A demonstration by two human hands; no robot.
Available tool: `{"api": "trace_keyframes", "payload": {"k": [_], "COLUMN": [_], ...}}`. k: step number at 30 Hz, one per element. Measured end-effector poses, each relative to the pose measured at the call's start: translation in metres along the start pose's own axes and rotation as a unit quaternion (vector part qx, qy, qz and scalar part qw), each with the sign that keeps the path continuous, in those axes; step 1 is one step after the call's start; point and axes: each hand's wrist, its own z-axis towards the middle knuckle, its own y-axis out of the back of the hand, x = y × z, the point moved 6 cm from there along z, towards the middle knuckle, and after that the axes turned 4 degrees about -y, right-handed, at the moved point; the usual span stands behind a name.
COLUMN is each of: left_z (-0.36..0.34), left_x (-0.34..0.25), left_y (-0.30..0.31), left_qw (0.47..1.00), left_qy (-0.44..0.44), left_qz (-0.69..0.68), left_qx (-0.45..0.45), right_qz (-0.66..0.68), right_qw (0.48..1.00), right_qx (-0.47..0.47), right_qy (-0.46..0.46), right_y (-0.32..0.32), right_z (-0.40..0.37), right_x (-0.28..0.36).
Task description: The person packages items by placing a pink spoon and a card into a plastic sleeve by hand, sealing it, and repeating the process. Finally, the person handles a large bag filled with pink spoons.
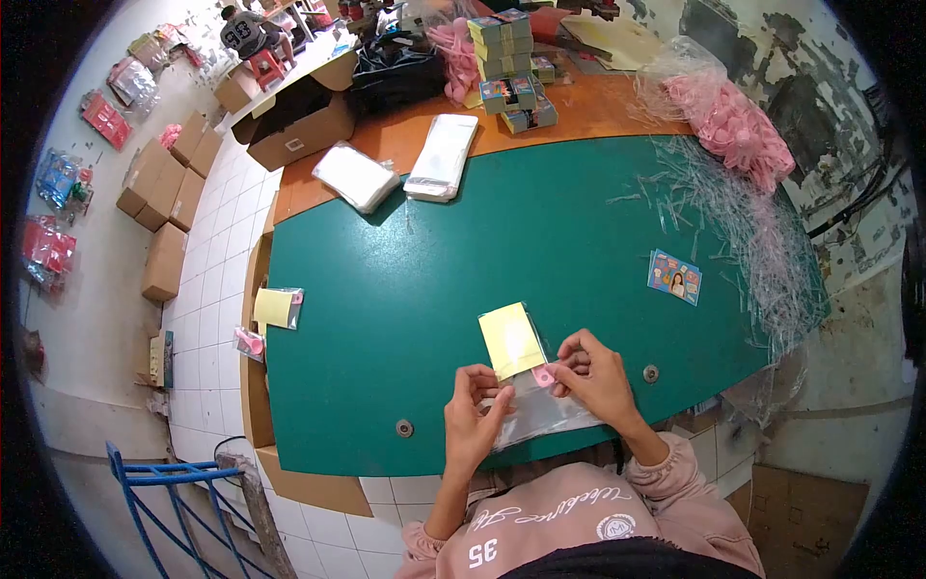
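Note:
A pale yellow card lies in front of me at the near part of the green table, apparently inside a clear plastic bag whose lower part spreads toward me. A small pink plastic piece sits at the card's lower edge. My left hand has its thumb and fingers closed at the left side of the bag. At the right side, my right hand pinches the bag with its thumb against the pink piece. How far the piece sits inside the bag cannot be made out.
Printed cards lie to the right, near loose clear plastic strips and a pink heap. White bag stacks and card bundles stand at the back. A bagged yellow card overhangs the left edge, above a cardboard box.

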Motion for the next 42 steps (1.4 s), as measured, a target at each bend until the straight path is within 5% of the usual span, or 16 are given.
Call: {"api": "trace_keyframes", "payload": {"k": [8, 13, 15, 19, 22, 23, 25, 30, 32, 33, 34, 36, 42], "left_z": [-0.005, -0.004, 0.005, 0.054, 0.106, 0.114, 0.132, 0.139, 0.139, 0.145, 0.143, 0.134, 0.157], "left_x": [0.006, -0.015, -0.017, -0.044, -0.043, -0.039, -0.031, -0.009, 0.006, 0.033, 0.043, 0.053, 0.181], "left_y": [-0.005, 0.002, 0.027, 0.129, 0.218, 0.234, 0.266, 0.337, 0.379, 0.409, 0.428, 0.44, 0.593], "left_qw": [0.999, 0.99, 0.982, 0.913, 0.793, 0.792, 0.777, 0.798, 0.842, 0.907, 0.907, 0.948, 0.958], "left_qy": [0.013, -0.103, -0.129, -0.272, -0.309, -0.309, -0.212, -0.133, -0.072, -0.09, -0.098, 0.016, 0.04], "left_qz": [-0.043, 0.096, 0.137, 0.257, 0.473, 0.473, 0.532, 0.535, 0.454, 0.304, 0.334, 0.265, 0.218], "left_qx": [0.022, 0.022, -0.018, -0.165, -0.228, -0.229, -0.26, -0.245, -0.282, -0.277, -0.239, -0.177, -0.184], "right_qz": [-0.024, -0.093, -0.174, -0.138, -0.113, -0.12, -0.127, -0.098, -0.105, -0.113, -0.112, -0.112, -0.17], "right_qw": [0.999, 0.993, 0.965, 0.972, 0.977, 0.976, 0.973, 0.967, 0.963, 0.959, 0.959, 0.957, 0.923], "right_qx": [0.005, 0.015, -0.024, -0.025, -0.045, -0.06, -0.077, -0.18, -0.199, -0.219, -0.219, -0.245, -0.329], "right_qy": [0.044, 0.07, 0.193, 0.189, 0.175, 0.173, 0.177, 0.148, 0.148, 0.141, 0.141, 0.113, 0.101], "right_y": [-0.001, -0.001, -0.001, 0.007, 0.013, 0.014, 0.018, 0.042, 0.049, 0.053, 0.054, 0.06, 0.086], "right_z": [-0.005, -0.01, -0.019, -0.027, -0.034, -0.035, -0.037, -0.037, -0.032, -0.03, -0.026, -0.023, -0.018], "right_x": [0.0, 0.009, 0.027, 0.028, 0.022, 0.022, 0.025, 0.017, 0.014, 0.013, 0.014, 0.015, 0.018]}}
